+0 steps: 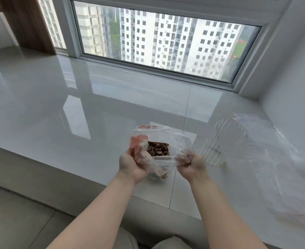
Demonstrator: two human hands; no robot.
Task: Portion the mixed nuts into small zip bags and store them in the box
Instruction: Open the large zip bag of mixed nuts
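Note:
A clear zip bag (167,135) with red print is held above the white sill near its front edge, its mouth pulled wide. Brown mixed nuts (158,149) lie inside it. My left hand (132,164) grips the bag's left rim, fingers curled into the plastic. My right hand (191,163) grips the right rim, and the near edge of the mouth is stretched taut between the two hands. No storage box can be made out.
A clear ribbed glass cup (223,141) stands just right of the bag. Flat clear zip bags (266,150) lie spread at the right by the wall. The glossy sill (76,105) runs to the window; its front edge drops to the floor.

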